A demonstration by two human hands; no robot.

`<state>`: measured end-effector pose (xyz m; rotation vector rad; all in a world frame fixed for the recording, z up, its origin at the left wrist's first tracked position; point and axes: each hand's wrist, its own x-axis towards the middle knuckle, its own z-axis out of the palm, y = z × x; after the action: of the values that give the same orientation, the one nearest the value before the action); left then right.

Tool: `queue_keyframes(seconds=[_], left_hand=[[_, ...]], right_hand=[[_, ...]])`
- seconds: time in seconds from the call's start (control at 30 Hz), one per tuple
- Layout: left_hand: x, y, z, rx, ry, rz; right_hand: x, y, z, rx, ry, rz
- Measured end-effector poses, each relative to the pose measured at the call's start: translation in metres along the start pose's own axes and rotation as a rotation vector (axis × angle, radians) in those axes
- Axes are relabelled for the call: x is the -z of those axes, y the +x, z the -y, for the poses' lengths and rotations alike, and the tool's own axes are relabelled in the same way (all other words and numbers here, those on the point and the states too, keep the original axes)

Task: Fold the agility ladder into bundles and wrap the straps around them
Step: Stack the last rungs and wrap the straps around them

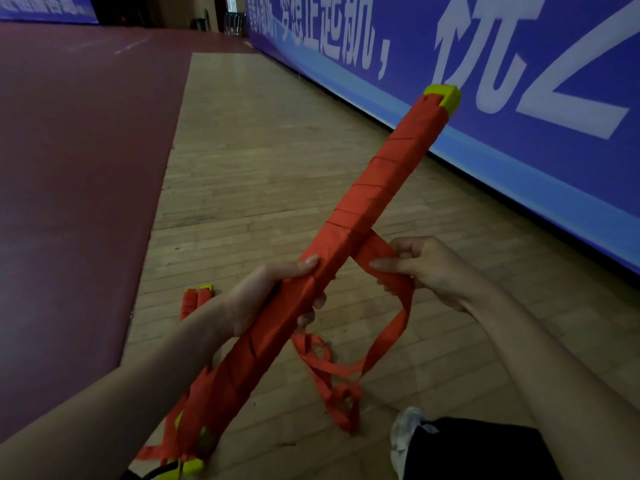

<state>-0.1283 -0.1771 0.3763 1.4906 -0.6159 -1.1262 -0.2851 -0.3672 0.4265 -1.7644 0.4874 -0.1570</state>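
Left hand grips our ladder bundle mid-length, thumb on top, fingers curled underneath. Right hand pinches the orange strap just beside the bundle. We see the slack hang down and pile on the wooden floor. The bundle is up in the air, tilted, yellow end toward the blue banner. A second bundle lies on the floor behind our left wrist.

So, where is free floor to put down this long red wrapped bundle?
The pale wooden floor ahead is bare, between the dark red mat and the blue banner wall. Crowded near you: loose red strap lies by the white shoe, and two finished red bundles lie near the mat's edge.
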Motion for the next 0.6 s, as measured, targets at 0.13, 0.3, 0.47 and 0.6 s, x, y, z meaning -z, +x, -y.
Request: queue_keyframes(seconds=[0.13, 0.3, 0.47, 0.6], left_hand=[[-0.008, -0.011, -0.008, -0.051, -0.14, 0.091], [-0.015, -0.011, -0.012, -0.076, -0.152, 0.071], [-0.031, -0.008, -0.008, -0.121, -0.052, -0.103], [-0.045, -0.002, -0.002, -0.154, 0.061, -0.24]], right_hand=[[-0.012, 0.002, -0.003, 0.057, -0.053, -0.126], [-0.014, 0.005, 0.001, 0.135, -0.222, -0.297], [-0.029, 0.004, 0.001, 0.184, -0.21, -0.29], [-0.038, 0.005, 0.003, 0.17, -0.182, -0.305]])
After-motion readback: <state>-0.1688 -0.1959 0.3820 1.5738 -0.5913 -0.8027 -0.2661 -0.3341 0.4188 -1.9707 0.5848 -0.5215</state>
